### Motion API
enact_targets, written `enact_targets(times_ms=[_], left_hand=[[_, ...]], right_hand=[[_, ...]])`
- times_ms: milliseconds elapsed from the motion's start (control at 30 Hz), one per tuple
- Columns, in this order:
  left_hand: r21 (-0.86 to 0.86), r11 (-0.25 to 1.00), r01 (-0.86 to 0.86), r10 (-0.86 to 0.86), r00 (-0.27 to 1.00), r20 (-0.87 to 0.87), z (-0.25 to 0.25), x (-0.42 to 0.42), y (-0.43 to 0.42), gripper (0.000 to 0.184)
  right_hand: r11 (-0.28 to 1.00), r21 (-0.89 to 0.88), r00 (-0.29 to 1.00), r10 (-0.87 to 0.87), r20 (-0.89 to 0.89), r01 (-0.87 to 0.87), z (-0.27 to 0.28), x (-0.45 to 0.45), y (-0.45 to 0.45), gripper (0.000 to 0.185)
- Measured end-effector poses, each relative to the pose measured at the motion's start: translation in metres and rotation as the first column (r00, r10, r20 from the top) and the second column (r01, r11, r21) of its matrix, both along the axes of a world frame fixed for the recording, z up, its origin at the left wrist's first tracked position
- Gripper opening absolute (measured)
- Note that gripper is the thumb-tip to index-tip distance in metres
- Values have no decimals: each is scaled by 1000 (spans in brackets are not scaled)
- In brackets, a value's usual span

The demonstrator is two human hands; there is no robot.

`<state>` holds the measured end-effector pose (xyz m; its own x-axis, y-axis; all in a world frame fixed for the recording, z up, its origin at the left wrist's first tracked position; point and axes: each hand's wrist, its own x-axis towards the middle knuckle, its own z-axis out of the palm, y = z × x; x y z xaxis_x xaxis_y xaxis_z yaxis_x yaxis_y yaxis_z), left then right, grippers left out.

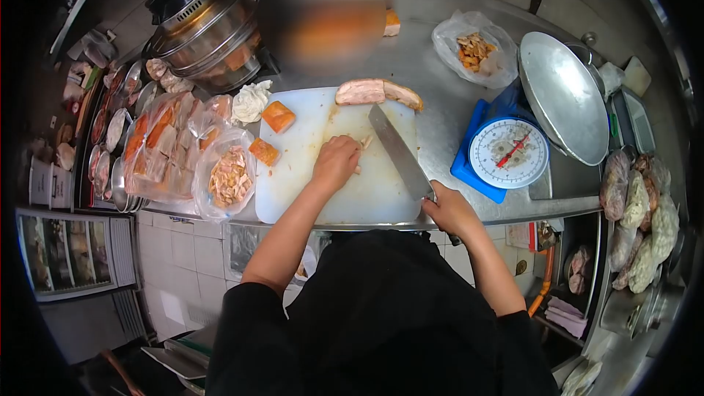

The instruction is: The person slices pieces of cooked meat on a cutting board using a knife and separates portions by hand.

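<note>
My right hand [450, 210] grips the handle of a large kitchen knife [398, 148], its broad blade slanting up and left over the white cutting board [293, 202]. My left hand [337, 161] is closed, fingers curled down onto the board around a few small pale meat slices [366, 142]; its fingertips are partly hidden. Beyond the hands, a long piece of roasted pork [361, 92] lies along the board's far edge, cut face toward me. Two orange-skinned pork chunks [279, 116] sit on the board's left side.
Left of the board are a bag of cut meat [230, 177], larger bags of meat [158, 147] and a crumpled white cloth [251, 101]. A blue dial scale [507, 152] with a metal pan [563, 95] stands right, near another meat bag [477, 51]. An air fryer-like cooker [205, 29] is behind.
</note>
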<state>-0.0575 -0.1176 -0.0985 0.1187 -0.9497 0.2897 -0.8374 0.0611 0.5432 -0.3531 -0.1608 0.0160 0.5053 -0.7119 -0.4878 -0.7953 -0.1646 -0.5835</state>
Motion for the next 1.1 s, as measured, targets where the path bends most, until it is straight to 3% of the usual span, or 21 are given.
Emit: enact_targets(times_ms=[200,300,333,367,400,433,467,500,533,567,600,633,700,733,900,1100], left_hand=[[-61,997,-41,37,998,-56,1,-14,-9,25],[-113,989,-91,93,996,5,4,-16,-16,25],[-113,989,-91,93,996,4,2,-18,-20,25],[-37,984,-177,160,947,-279,2,-21,-24,24],[59,970,-234,229,816,-531,0,-23,-30,24],[56,971,-231,225,816,-532,-1,-24,-38,24],[167,964,-207,254,535,-806,-2,-24,-45,26],[260,955,-142,282,168,-945,5,-25,-48,28],[258,956,-142,280,168,-945,10,-26,-47,28],[199,950,-242,307,592,-745,15,-26,-44,31],[101,948,-303,319,873,-369,21,-28,-40,34],[101,948,-303,319,873,-369,14,-27,-37,34],[88,978,-188,190,982,-14,-5,-22,-32,37],[85,978,-192,193,981,-12,-6,-22,-33,37],[69,987,-148,163,921,-354,-9,-38,-45,34],[101,960,-260,278,860,-429,-1,-31,-29,26]], right_hand=[[994,-82,997,67,-44,-70,-2,-9,-2,37],[999,5,998,-45,52,45,7,-16,-3,31],[974,199,976,-140,168,106,9,-19,-5,28],[911,390,932,-253,261,138,10,-21,-7,26],[911,388,931,-255,262,140,9,-23,-8,26],[863,491,893,-310,326,120,8,-25,-7,21],[805,587,848,-370,381,87,6,-27,-6,18],[784,614,832,-395,389,85,6,-25,-3,17],[785,613,832,-394,390,84,4,-25,-1,17],[787,607,812,-423,402,110,-2,-26,2,18],[787,602,791,-451,413,135,-10,-27,4,18],[787,599,775,-469,423,149,-22,-32,3,17],[766,615,769,-504,394,188,-37,-45,2,16],[742,630,758,-542,361,230,-44,-50,1,15],[728,667,805,-487,339,159,-58,-40,7,13],[772,635,890,-308,337,27,-56,-3,11,18]])
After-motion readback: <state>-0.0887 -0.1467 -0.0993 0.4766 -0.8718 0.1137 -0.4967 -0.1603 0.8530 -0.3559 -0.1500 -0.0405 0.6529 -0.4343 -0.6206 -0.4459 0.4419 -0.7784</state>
